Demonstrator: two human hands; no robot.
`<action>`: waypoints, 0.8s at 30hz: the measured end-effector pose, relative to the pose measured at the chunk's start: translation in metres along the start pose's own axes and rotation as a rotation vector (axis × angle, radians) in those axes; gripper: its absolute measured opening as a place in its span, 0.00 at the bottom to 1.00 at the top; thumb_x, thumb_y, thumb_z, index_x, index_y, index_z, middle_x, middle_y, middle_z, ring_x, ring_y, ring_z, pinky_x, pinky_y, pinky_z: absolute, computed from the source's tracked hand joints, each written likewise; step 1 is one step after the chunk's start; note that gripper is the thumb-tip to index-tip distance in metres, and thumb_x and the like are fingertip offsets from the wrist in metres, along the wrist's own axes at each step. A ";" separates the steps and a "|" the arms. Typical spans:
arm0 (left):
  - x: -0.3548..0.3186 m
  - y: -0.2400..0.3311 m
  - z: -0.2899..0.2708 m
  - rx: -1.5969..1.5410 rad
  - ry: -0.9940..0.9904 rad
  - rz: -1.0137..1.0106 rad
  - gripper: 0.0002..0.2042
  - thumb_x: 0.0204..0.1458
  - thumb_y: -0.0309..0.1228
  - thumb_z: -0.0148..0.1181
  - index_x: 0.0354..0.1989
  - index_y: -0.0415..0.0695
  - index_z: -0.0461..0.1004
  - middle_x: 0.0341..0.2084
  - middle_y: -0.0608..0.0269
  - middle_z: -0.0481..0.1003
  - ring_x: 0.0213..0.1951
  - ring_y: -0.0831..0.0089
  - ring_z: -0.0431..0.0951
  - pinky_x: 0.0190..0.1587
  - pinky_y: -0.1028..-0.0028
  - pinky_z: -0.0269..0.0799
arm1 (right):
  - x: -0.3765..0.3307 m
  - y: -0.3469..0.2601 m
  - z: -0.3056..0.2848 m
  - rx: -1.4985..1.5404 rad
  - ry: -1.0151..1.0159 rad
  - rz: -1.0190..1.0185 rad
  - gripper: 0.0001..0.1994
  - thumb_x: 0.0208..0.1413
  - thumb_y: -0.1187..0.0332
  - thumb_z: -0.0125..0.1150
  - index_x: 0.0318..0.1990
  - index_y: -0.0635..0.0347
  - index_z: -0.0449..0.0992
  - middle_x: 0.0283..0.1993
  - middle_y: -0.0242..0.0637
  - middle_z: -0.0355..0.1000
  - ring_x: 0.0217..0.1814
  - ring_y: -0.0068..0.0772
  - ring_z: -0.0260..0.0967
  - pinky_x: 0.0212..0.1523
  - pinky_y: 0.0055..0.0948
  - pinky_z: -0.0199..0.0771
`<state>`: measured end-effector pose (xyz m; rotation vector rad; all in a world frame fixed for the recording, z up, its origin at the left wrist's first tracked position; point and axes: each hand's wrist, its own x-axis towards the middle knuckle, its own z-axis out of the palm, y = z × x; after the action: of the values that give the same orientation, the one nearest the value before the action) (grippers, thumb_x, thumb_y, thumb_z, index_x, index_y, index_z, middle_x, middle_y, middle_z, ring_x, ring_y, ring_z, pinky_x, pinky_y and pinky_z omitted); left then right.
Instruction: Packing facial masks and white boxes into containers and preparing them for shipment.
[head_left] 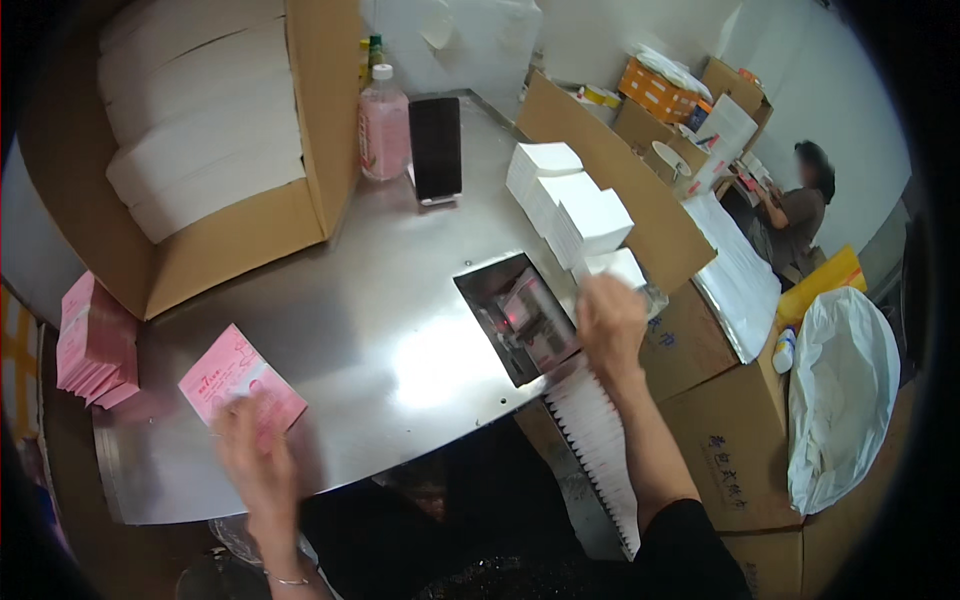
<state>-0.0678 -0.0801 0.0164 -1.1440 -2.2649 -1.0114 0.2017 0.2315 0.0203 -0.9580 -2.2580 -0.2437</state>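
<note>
A flat pink printed packet (243,375) lies at the left front of the metal table. My left hand (256,455) is over its near edge, fingers smeared by motion; whether it touches the packet I cannot tell. My right hand (612,325) is curled closed beside the right edge of a dark rectangular opening (520,318) in the tabletop. Just beyond its knuckles sits a low white stack (617,266), the nearest of several white folded-paper stacks (592,218). Whatever its fingers hold is hidden.
Pink packets (97,345) are piled at the left edge. A cardboard box (235,262) of white bundles stands behind. A pink bottle (384,125) and a phone (436,150) are at the back. A white-edged row (595,440) runs below my right forearm. Another person (800,205) sits far right.
</note>
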 end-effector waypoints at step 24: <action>-0.009 0.081 0.070 -0.256 -0.434 0.368 0.23 0.43 0.30 0.67 0.50 0.38 0.73 0.59 0.40 0.63 0.55 0.48 0.67 0.48 0.61 0.64 | -0.066 -0.106 -0.014 0.504 -0.268 -0.641 0.22 0.53 0.70 0.59 0.55 0.68 0.72 0.54 0.55 0.71 0.60 0.56 0.69 0.66 0.69 0.57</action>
<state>0.0012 0.0006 -0.0009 -1.9681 -2.1407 -0.9932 0.1694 0.1124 -0.0025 0.0110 -2.6292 0.1930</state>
